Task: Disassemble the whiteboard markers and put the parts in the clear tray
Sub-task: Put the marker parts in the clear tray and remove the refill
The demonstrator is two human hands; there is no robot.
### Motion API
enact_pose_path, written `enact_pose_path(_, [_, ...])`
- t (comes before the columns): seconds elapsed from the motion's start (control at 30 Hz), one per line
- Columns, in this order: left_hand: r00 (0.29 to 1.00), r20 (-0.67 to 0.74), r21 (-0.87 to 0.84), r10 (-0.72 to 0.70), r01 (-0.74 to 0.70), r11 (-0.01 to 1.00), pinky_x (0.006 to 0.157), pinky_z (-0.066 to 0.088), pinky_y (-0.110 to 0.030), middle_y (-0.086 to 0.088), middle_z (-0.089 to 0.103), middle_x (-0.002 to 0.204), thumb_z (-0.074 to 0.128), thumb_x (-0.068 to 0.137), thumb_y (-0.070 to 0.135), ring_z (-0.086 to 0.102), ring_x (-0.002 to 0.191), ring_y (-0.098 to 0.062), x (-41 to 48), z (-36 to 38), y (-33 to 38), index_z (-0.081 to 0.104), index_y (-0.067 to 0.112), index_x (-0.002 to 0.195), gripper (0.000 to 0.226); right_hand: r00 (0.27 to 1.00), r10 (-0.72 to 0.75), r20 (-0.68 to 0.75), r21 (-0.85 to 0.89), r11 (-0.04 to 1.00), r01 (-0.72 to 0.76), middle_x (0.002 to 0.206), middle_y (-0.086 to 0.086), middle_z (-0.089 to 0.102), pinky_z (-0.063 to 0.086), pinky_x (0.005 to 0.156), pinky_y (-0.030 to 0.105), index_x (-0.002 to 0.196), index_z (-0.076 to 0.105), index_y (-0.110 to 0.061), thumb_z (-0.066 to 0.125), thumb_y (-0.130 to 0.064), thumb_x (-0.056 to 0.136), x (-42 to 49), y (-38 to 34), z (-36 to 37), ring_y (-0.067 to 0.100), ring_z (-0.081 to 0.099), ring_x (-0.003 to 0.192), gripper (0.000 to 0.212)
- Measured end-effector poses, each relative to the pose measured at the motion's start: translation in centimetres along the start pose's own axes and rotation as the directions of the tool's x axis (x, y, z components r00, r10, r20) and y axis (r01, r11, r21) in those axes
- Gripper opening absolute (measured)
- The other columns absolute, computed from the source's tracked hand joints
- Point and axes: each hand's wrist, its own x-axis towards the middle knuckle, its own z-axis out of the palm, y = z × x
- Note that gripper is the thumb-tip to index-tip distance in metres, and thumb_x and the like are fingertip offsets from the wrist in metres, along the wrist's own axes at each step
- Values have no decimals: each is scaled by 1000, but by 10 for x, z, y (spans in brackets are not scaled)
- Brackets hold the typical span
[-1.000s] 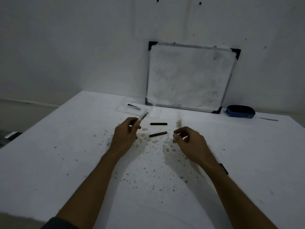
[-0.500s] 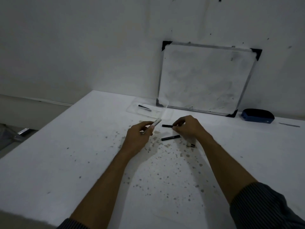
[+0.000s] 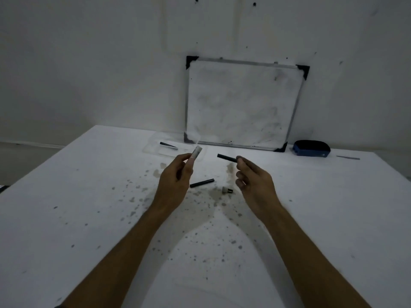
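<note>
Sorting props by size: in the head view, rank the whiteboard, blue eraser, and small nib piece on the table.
1. whiteboard
2. blue eraser
3. nib piece, smallest though nearest the camera.

Both forearms are bare down to the hands, with no rings or wristwear showing.

We seem to be in a bare, dimly lit workroom or makeshift study corner rather than a furnished home or shop. A plain white wall marked with dark specks rises behind a wide white tabletop spattered with grey ink-like spots. Against that wall leans a small metal-framed whiteboard with black plastic corners (its surface smudged grey), with a blue-and-black block eraser just beside it.
</note>
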Motion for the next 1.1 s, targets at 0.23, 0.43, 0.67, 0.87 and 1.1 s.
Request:
enact_pose_path(0.23, [961, 258, -105, -104, 135, 985, 42, 51, -29, -1, 75, 85, 60, 106, 25, 63, 57, -20, 1, 22, 14, 67, 16, 135, 32, 995, 93, 34, 380, 920, -99, 87, 1, 64, 43, 52, 20, 107, 74, -10, 70, -22, 94, -5, 20, -3, 8, 52, 62, 18])
enact_pose_path(0.43, [968, 246, -68, -49, 67, 995, 43, 53, -26, 2, 82, 99, 68, 101, 26, 67, 58, -17, -13, 5, -4, 68, 40, 136, 37, 994, 106, -33, 259, 961, -94, 75, -2, 61, 41, 47, 20, 116, 69, -1, 80, -30, 80, 2, 36, -5, 6, 49, 56, 48])
enact_pose_path(0.67, [943, 322, 9, -81, 82, 997, 62, 57, -22, 6, 82, 102, 77, 92, 35, 74, 74, -14, -13, 2, -7, 75, 45, 123, 33, 978, 102, -181, 210, 976, -63, 77, -1, 70, 46, 51, 20, 124, 68, 3, 78, -17, 88, 7, 38, -6, 7, 51, 59, 42])
enact_pose_path(0.87, [947, 321, 6, -34, 34, 999, 83, 58, -17, 23, 79, 113, 79, 93, 24, 74, 103, -2, -14, 2, -4, 75, 43, 124, 37, 958, 90, -272, 75, 995, -73, 70, 0, 65, 53, 57, 19, 113, 74, -15, 83, -22, 85, 4, 39, -2, 6, 57, 53, 30])
enact_pose_path(1.1, [949, 316, 127, 21, -64, 990, 83, 57, -14, 29, 76, 113, 74, 96, 32, 73, 102, 0, -15, 5, -8, 72, 43, 129, 35, 907, -373, -196, -405, 873, 271, 102, -5, 77, 58, 69, 18, 116, 72, -21, 77, -23, 92, -13, 40, 8, 10, 74, 87, 26])
